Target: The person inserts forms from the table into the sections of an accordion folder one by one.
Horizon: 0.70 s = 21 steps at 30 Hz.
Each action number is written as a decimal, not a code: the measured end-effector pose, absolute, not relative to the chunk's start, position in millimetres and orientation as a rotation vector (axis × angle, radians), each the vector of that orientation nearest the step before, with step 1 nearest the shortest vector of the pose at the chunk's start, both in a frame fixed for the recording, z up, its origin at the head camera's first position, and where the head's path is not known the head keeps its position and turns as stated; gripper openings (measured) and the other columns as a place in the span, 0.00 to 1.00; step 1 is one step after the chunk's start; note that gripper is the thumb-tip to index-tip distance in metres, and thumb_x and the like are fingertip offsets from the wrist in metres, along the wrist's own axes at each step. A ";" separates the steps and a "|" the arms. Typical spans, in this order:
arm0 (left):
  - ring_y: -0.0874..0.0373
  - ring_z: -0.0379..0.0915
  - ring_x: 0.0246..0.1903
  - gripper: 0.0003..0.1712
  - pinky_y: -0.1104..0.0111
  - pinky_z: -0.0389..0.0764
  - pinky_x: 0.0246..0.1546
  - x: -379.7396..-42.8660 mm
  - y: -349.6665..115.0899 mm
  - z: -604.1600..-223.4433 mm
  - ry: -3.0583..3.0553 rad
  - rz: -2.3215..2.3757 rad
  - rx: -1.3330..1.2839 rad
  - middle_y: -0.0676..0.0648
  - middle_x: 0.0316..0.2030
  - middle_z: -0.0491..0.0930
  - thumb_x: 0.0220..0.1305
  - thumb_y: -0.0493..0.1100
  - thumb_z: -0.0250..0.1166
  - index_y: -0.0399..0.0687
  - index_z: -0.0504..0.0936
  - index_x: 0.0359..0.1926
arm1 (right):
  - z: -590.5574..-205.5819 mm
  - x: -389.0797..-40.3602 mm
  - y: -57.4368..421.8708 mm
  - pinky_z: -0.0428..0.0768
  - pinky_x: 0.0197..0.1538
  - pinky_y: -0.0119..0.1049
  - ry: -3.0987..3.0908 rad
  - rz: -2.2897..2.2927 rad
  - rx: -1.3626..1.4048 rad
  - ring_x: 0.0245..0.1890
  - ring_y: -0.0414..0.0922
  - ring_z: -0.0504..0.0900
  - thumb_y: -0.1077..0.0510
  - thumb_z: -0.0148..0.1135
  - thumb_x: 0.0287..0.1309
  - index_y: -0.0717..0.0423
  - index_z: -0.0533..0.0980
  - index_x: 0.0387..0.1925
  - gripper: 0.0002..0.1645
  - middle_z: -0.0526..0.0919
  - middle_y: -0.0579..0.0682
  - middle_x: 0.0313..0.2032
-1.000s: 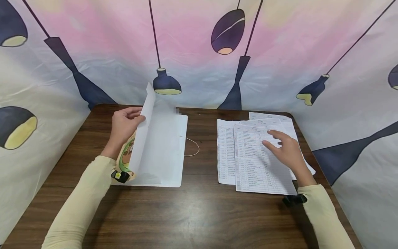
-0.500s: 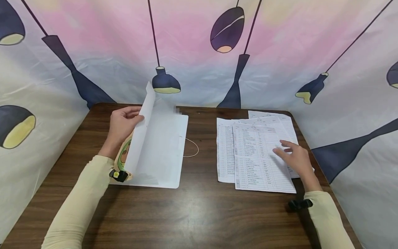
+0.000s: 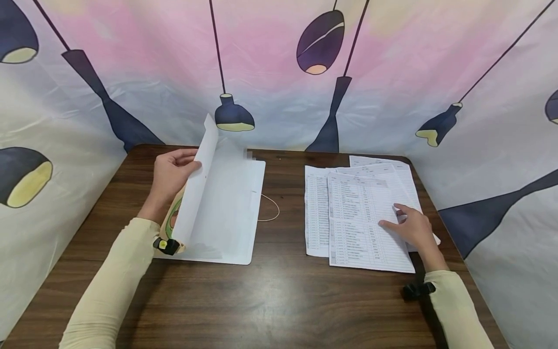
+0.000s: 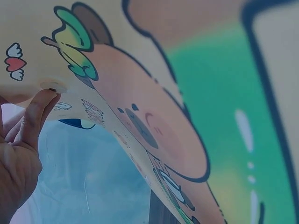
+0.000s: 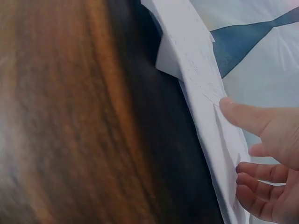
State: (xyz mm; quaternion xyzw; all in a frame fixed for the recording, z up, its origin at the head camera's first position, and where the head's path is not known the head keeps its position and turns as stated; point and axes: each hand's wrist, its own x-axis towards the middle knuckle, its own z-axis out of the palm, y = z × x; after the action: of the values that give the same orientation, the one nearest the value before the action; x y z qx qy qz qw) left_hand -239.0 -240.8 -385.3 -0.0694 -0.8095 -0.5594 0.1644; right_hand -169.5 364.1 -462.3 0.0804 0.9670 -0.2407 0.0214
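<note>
My left hand (image 3: pixel 171 178) pinches the raised cover (image 3: pixel 197 194) of a document folder (image 3: pixel 233 213), holding it up to the left; the white inside faces the right. In the left wrist view, the cover's outside shows a cartoon animal print (image 4: pixel 149 121), and the fingertips are at a small round button (image 4: pixel 60 87). Over the right part of several printed paper sheets (image 3: pixel 355 223) is my right hand (image 3: pixel 416 230). In the right wrist view, its thumb (image 5: pixel 245 116) touches the paper, while the loosely bent fingers (image 5: pixel 261 182) are at the sheets' edge.
A thin elastic cord (image 3: pixel 275 209) loops out from the folder's right side onto the dark wooden table (image 3: pixel 261 305). The sheets overlap unevenly near the table's right edge. Behind stands a cloth backdrop (image 3: pixel 270 58) printed with lamps.
My right hand has shifted right and nearer to me, from over the middle of the top sheet toward its right edge. The left hand keeps the cover raised, almost still.
</note>
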 end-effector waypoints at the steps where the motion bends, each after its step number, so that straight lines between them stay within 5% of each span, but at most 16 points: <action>1: 0.70 0.84 0.36 0.18 0.78 0.82 0.37 -239.2 -241.0 -385.5 -2.305 -1.593 -0.200 0.48 0.41 0.89 0.64 0.35 0.67 0.35 0.86 0.55 | -463.1 -169.7 363.4 0.76 0.52 0.63 3.000 -0.740 0.250 0.56 0.70 0.77 0.42 0.75 0.56 0.68 0.64 0.72 0.53 0.78 0.74 0.56; 11: 0.72 0.83 0.34 0.18 0.78 0.81 0.36 -238.5 -240.2 -384.9 -2.312 -1.602 -0.189 0.54 0.38 0.89 0.64 0.34 0.67 0.34 0.85 0.55 | -458.0 -169.4 361.2 0.78 0.44 0.52 2.983 -0.788 0.287 0.45 0.61 0.78 0.57 0.73 0.58 0.76 0.66 0.68 0.43 0.80 0.68 0.46; 21: 0.71 0.83 0.33 0.19 0.79 0.81 0.34 -217.8 -226.3 -358.6 -2.299 -1.620 -0.239 0.49 0.37 0.90 0.64 0.32 0.66 0.25 0.83 0.54 | -459.5 -167.1 367.8 0.70 0.34 0.41 3.005 -0.757 0.162 0.34 0.53 0.74 0.61 0.71 0.58 0.70 0.77 0.39 0.16 0.77 0.59 0.32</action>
State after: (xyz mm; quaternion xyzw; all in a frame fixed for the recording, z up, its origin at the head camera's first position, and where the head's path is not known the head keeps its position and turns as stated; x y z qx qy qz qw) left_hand -217.8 -226.3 -358.6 -0.0836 -0.8041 -0.5667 0.1590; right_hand -167.1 367.8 -459.5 0.0523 0.9682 -0.2439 0.0190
